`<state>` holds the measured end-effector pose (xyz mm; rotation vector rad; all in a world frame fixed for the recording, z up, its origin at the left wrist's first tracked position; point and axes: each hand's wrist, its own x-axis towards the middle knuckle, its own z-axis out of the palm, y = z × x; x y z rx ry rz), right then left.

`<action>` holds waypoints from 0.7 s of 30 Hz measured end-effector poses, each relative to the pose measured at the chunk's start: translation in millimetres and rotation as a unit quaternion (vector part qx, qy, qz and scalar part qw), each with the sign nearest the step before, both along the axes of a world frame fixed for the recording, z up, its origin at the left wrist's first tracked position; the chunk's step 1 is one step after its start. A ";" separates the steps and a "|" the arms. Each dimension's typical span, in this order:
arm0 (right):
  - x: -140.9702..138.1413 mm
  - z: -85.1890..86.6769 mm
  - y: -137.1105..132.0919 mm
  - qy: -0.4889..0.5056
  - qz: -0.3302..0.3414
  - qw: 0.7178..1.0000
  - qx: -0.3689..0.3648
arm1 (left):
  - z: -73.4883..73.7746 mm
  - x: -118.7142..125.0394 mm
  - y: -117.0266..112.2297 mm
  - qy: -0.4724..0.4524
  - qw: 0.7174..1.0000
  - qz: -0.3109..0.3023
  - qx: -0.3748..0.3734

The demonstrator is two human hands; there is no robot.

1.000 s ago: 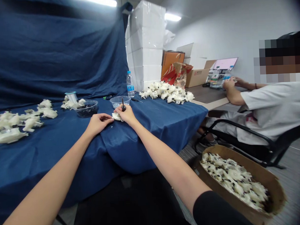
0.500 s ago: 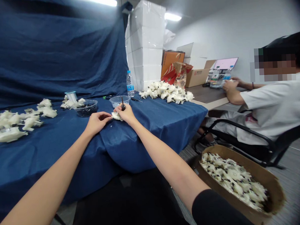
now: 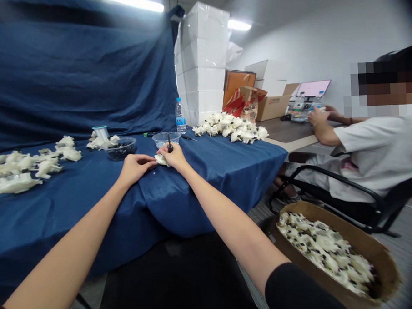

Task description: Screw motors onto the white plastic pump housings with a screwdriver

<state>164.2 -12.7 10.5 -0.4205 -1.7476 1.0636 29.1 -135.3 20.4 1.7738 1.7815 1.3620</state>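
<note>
My right hand [image 3: 174, 156] is closed round a small dark-handled tool [image 3: 169, 144] that stands upright on a small white plastic part [image 3: 161, 160] lying on the blue cloth [image 3: 209, 163]. My left hand [image 3: 134, 167] rests beside it with its fingers curled and its fingertips touching the part's left end. Just behind the hands stands an empty clear plastic bowl [image 3: 164, 138]. Another clear bowl [image 3: 121, 148] to its left holds small dark pieces.
White parts lie in groups at the left [image 3: 18, 169] and in a heap at the back right [image 3: 230, 126]. A water bottle [image 3: 179, 115] and stacked white boxes [image 3: 202, 63] stand behind. A cardboard box [image 3: 336, 253] full of parts sits low right. Another person [image 3: 379, 142] sits at a desk.
Both hands stay on the white part with the tool upright. The view has shifted slightly, so everything sits a little to the right and lower.
</note>
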 end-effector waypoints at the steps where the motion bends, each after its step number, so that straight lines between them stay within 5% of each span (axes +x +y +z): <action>1: -0.1 -0.2 0.4 -0.001 0.001 1.000 0.000 | 0.0 -0.4 -0.2 -0.006 1.000 0.002 -0.002; 21: -2.0 0.6 2.5 -0.005 0.005 1.000 -0.006 | -3.6 -4.9 4.4 -0.007 1.000 -0.011 0.011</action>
